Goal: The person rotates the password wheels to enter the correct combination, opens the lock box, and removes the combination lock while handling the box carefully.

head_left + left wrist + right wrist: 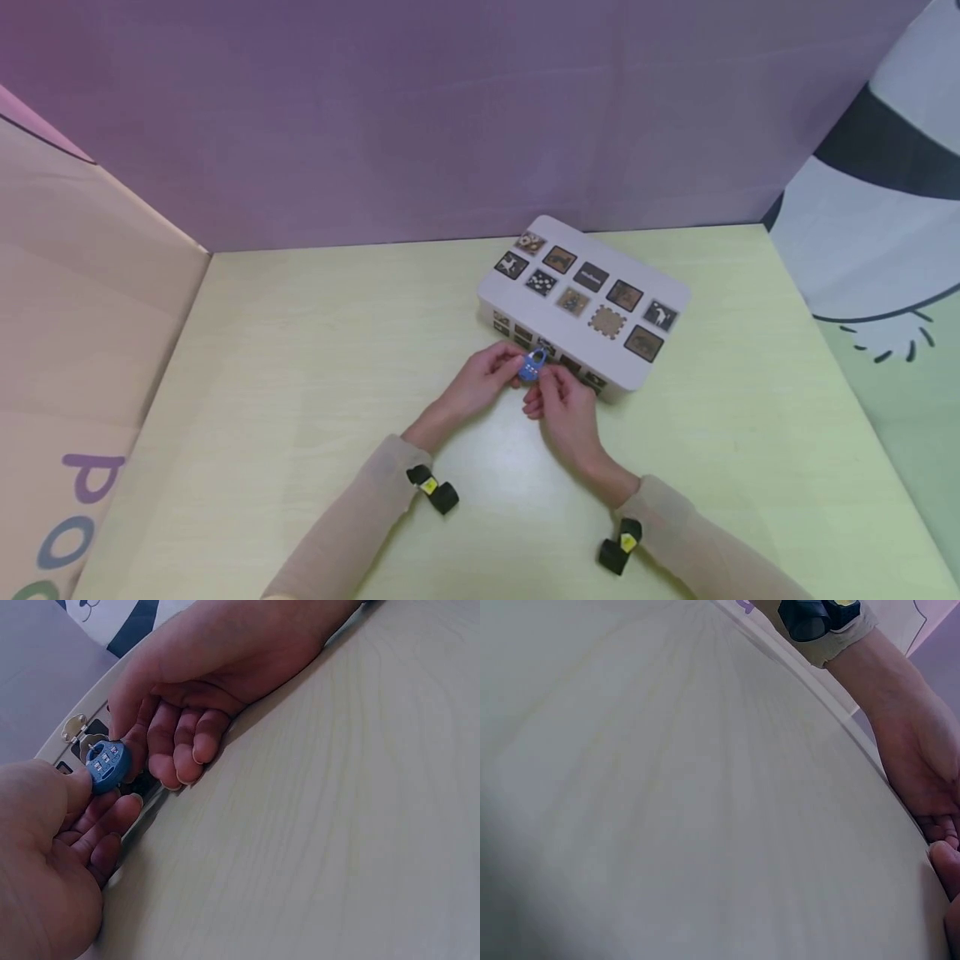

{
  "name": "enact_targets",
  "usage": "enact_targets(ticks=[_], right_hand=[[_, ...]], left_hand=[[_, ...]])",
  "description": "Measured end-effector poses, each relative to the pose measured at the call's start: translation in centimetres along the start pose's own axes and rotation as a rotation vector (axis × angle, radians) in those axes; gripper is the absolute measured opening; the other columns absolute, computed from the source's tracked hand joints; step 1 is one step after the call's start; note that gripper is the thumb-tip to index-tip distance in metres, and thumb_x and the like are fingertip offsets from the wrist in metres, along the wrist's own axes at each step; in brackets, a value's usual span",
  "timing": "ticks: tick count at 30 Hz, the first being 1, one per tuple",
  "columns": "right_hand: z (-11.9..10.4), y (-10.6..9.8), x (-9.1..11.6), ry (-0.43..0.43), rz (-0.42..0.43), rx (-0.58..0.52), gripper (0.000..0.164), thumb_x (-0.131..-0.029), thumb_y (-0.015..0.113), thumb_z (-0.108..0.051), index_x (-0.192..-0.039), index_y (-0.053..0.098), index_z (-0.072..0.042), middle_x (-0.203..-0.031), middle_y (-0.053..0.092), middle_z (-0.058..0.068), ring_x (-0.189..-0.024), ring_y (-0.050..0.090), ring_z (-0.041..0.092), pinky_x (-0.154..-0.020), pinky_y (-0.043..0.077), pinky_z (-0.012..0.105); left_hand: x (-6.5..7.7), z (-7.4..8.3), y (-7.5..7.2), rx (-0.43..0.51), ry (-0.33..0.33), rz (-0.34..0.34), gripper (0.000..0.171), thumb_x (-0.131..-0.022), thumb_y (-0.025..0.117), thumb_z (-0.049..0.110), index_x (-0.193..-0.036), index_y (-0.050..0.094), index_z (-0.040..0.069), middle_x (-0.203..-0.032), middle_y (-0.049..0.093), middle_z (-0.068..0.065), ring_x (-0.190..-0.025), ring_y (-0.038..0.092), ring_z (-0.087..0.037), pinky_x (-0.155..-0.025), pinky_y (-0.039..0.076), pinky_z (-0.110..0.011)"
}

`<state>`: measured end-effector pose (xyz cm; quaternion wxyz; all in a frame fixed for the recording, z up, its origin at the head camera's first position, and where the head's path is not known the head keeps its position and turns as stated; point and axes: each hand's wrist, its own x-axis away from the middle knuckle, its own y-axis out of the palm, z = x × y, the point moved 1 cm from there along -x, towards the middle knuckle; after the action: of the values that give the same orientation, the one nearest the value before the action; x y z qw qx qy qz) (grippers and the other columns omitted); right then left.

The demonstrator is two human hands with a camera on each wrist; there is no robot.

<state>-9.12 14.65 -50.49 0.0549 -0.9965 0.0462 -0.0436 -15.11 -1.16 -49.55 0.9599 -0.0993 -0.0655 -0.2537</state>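
A small blue combination padlock (531,367) with number dials on its face is held at the front side of a white tin box (592,287). My left hand (480,379) pinches the padlock (110,769) from the left between thumb and fingers. From the right, my right hand (570,417) grips its edge with thumb and forefinger, the other fingers curled below. Beside the shackle, the left wrist view shows a metal latch (75,727) on the box. Whether the shackle passes through the latch I cannot tell. The right wrist view leaves the padlock out of frame.
The box, printed with small square pictures, sits at an angle on a pale wooden table (315,350). A purple panel (450,125) stands behind the table, with printed panels at both sides. Black straps with small cameras are on both sleeves.
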Motion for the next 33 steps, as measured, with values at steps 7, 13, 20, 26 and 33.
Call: enact_targets(ticks=[7,13,20,26,33], right_hand=[[-0.04,0.03,-0.10,-0.003,0.018,-0.022,0.029,-0.110,0.048,-0.017,-0.110,0.066,0.005,-0.081,0.067,0.022,-0.062,0.068,0.018,-0.059,0.062,0.033],[-0.10,0.03,-0.06,-0.007,0.020,-0.021,0.026,-0.110,0.048,-0.015,-0.110,0.066,0.004,-0.081,0.067,0.020,-0.062,0.068,0.019,-0.058,0.062,0.035],[-0.06,0.02,-0.03,-0.014,0.026,-0.014,0.024,-0.109,0.050,-0.014,-0.111,0.065,0.004,-0.080,0.067,0.020,-0.061,0.068,0.019,-0.058,0.062,0.036],[0.08,0.01,-0.06,-0.010,0.031,-0.019,0.022,-0.108,0.052,-0.013,-0.111,0.065,0.004,-0.081,0.068,0.019,-0.062,0.068,0.018,-0.058,0.062,0.034],[0.06,0.05,-0.11,0.004,0.028,-0.024,0.020,-0.105,0.057,-0.010,-0.113,0.065,0.006,-0.082,0.069,0.020,-0.062,0.068,0.016,-0.059,0.062,0.032]], left_hand=[[-0.05,0.00,-0.10,-0.027,0.005,0.000,0.024,-0.109,0.052,0.021,-0.124,0.063,0.006,-0.099,0.070,-0.005,-0.091,0.064,-0.015,-0.090,0.055,-0.033],[-0.06,-0.06,-0.12,-0.020,0.001,-0.001,0.024,-0.109,0.052,0.022,-0.124,0.063,0.007,-0.099,0.070,-0.005,-0.091,0.065,-0.015,-0.091,0.055,-0.033],[-0.05,-0.07,-0.09,-0.010,0.009,-0.002,0.024,-0.109,0.052,0.021,-0.124,0.063,0.006,-0.100,0.070,-0.007,-0.092,0.065,-0.016,-0.091,0.055,-0.033],[-0.10,-0.14,-0.09,-0.009,0.003,0.000,0.024,-0.109,0.052,0.021,-0.124,0.063,0.006,-0.099,0.070,-0.006,-0.091,0.065,-0.016,-0.091,0.055,-0.033],[-0.13,-0.19,-0.09,-0.004,-0.006,0.000,0.024,-0.109,0.052,0.022,-0.124,0.063,0.007,-0.100,0.070,-0.005,-0.092,0.065,-0.015,-0.092,0.055,-0.035]])
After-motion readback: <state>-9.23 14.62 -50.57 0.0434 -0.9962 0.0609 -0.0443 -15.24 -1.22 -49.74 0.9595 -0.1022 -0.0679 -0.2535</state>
